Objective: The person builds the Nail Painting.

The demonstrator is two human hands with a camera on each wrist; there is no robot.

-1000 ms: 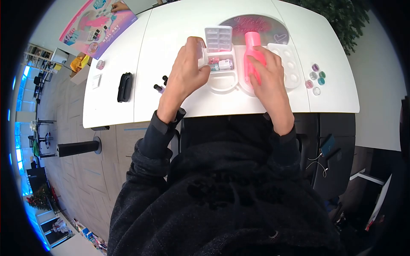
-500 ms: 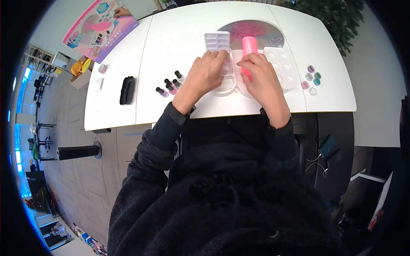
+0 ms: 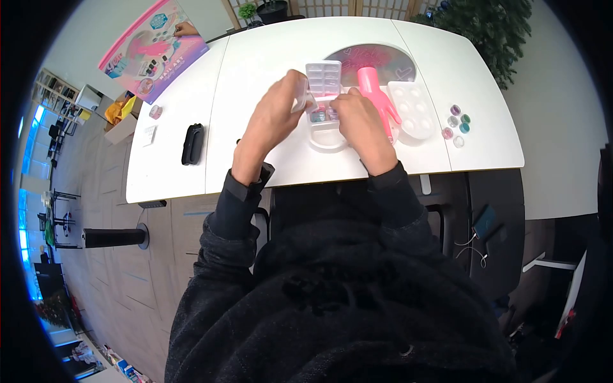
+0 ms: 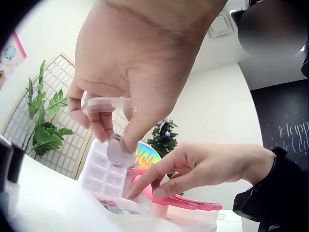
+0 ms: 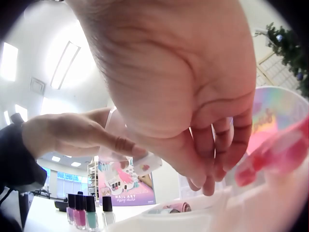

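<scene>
My left hand point(image 3: 278, 105) grips a clear plastic piece point(image 4: 108, 104) and, under the thumb, a small whitish roll point(image 4: 118, 152) with a pink print. It is raised just left of a white plastic case point(image 3: 327, 145). My right hand point(image 3: 364, 127) reaches into the case's small compartment, where pink and teal bits point(image 3: 318, 115) lie; its index finger is extended downward. Behind the compartment a clear sectioned tray point(image 3: 324, 78) stands tilted up. Close on the right of my right hand lies a pink model hand point(image 3: 377, 96), fingers toward me.
A white tray with round wells point(image 3: 412, 108) forms the case's right side. Several small glitter pots point(image 3: 454, 120) sit farther right. Left are a black case point(image 3: 193, 144), a small pot point(image 3: 155, 112) and a nail art box point(image 3: 153, 54). Nail polish bottles point(image 5: 91, 212) stand beyond the left forearm.
My right hand has left the pink model hand and moved left into the compartment. My left hand went down over the compartment, then came up and left with the small roll and clear piece.
</scene>
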